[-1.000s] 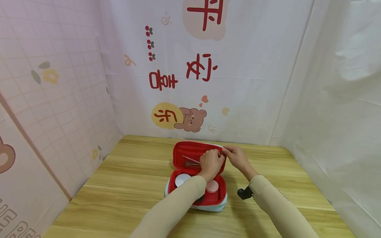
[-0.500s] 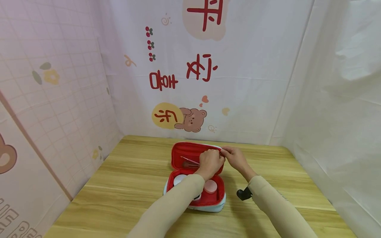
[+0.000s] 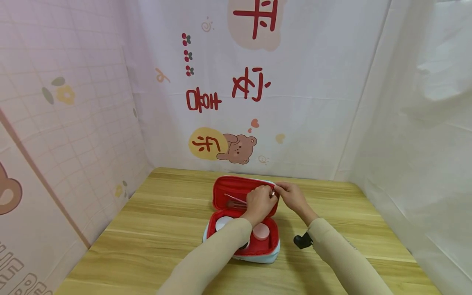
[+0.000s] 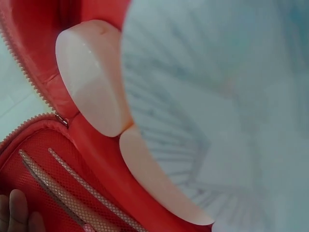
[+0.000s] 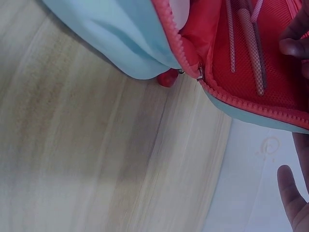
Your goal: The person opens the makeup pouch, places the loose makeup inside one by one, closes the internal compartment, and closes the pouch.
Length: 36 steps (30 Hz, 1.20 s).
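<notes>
An unzipped light-blue cosmetic bag (image 3: 258, 259) with red lining lies on the table, its lid (image 3: 228, 184) raised at the back. My left hand (image 3: 259, 200), fingers curled, is at the lid's right end; a small shiny piece, apparently a zipper pull (image 3: 273, 192), shows at its fingertips. My right hand (image 3: 293, 197) pinches the lid's upper right corner. Makeup brushes (image 5: 251, 43) lie behind the lid's red mesh pocket (image 4: 43, 181). In the base sit a white round container (image 3: 224, 223) and a pink one (image 3: 261, 231); my left forearm hides part of the base.
The wooden table (image 3: 147, 229) reaches back to a printed white curtain (image 3: 309, 102), with more curtains at both sides. A black piece (image 3: 303, 241) sticks out by the right sleeve. A blurred pale round thing (image 4: 217, 116) fills much of the left wrist view.
The bag has shifted slightly left since the first frame, both hands staying at the lid's right end. The shiny piece at the left fingertips now shows more clearly.
</notes>
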Each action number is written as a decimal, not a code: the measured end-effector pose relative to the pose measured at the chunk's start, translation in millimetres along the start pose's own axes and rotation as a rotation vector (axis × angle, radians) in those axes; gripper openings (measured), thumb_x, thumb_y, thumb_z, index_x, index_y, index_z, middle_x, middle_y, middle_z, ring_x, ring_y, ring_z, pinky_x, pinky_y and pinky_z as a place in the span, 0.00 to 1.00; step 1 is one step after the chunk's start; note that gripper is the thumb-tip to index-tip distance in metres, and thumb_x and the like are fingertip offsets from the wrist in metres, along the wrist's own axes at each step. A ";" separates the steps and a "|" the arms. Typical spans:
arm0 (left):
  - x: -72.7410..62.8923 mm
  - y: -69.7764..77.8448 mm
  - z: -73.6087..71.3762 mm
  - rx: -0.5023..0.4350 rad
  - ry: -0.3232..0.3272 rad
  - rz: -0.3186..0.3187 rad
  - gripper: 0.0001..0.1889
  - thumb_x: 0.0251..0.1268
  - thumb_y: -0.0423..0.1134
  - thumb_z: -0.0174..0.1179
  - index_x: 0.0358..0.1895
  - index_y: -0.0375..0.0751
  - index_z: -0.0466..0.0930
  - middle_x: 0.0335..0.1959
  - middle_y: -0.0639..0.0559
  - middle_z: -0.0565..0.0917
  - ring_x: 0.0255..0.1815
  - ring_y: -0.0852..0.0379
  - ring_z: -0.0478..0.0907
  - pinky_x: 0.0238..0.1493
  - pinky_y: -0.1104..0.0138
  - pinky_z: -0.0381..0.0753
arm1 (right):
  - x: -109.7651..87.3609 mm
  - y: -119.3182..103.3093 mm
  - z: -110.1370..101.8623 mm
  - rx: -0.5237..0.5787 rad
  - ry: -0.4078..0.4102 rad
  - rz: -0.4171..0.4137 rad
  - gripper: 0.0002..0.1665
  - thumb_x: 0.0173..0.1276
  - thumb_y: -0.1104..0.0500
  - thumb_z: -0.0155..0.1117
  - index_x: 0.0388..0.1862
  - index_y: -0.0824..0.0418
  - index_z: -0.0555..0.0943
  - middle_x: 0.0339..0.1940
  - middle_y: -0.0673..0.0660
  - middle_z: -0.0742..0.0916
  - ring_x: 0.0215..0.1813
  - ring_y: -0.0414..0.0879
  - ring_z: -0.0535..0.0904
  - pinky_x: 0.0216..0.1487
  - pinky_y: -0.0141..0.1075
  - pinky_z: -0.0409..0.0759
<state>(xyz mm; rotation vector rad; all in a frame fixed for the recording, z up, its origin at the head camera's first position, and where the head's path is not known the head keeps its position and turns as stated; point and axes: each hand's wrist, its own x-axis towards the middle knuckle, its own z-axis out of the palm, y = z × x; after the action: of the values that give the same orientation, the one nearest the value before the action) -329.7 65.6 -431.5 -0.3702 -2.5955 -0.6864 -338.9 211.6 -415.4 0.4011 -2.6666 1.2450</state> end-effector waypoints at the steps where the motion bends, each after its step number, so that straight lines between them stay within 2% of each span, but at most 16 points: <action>1: -0.4 -0.3 0.4 0.001 0.008 0.006 0.18 0.62 0.46 0.64 0.16 0.54 0.71 0.15 0.61 0.70 0.18 0.60 0.72 0.19 0.65 0.68 | 0.0 -0.2 0.0 0.003 0.000 0.001 0.16 0.77 0.57 0.57 0.54 0.63 0.85 0.45 0.59 0.88 0.45 0.51 0.81 0.47 0.44 0.77; 5: -1.2 -1.4 1.1 0.015 0.043 0.022 0.15 0.64 0.48 0.64 0.18 0.55 0.75 0.19 0.62 0.75 0.22 0.58 0.78 0.21 0.64 0.73 | -0.2 -0.5 -0.2 0.009 0.000 -0.003 0.16 0.77 0.58 0.57 0.55 0.65 0.84 0.46 0.61 0.88 0.47 0.52 0.82 0.48 0.45 0.79; 10: -2.8 -3.6 -0.2 0.002 0.058 0.036 0.11 0.65 0.46 0.64 0.23 0.54 0.81 0.23 0.61 0.78 0.24 0.56 0.80 0.23 0.63 0.76 | -0.6 0.7 -0.3 -0.007 0.002 -0.021 0.16 0.77 0.59 0.56 0.54 0.67 0.83 0.46 0.62 0.88 0.46 0.52 0.82 0.46 0.45 0.79; 19: -5.1 -9.3 -2.4 -0.112 0.056 -0.011 0.06 0.67 0.46 0.64 0.36 0.52 0.88 0.30 0.59 0.82 0.32 0.57 0.82 0.32 0.61 0.79 | 0.0 1.1 0.5 -0.002 0.006 -0.022 0.17 0.77 0.59 0.56 0.55 0.68 0.83 0.48 0.63 0.87 0.53 0.57 0.81 0.54 0.53 0.77; 28: -7.6 -12.9 -10.1 -0.158 0.018 -0.045 0.07 0.69 0.46 0.63 0.39 0.51 0.89 0.32 0.58 0.82 0.34 0.57 0.81 0.34 0.60 0.79 | 0.4 2.7 2.2 -0.033 -0.004 -0.038 0.17 0.77 0.60 0.56 0.56 0.68 0.82 0.46 0.62 0.88 0.49 0.54 0.82 0.49 0.47 0.79; 36: -8.2 -22.6 -17.4 -0.133 0.008 -0.052 0.07 0.67 0.46 0.64 0.37 0.52 0.90 0.31 0.58 0.81 0.33 0.56 0.81 0.32 0.60 0.78 | 0.8 7.0 2.7 -0.029 -0.027 -0.054 0.13 0.77 0.63 0.55 0.51 0.66 0.84 0.38 0.58 0.88 0.43 0.52 0.83 0.47 0.47 0.78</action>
<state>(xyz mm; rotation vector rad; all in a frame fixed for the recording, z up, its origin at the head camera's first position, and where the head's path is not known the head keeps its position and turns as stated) -324.7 36.4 -430.8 -0.3405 -2.5674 -0.8799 -342.0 213.6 -422.0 0.4854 -2.6741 1.1923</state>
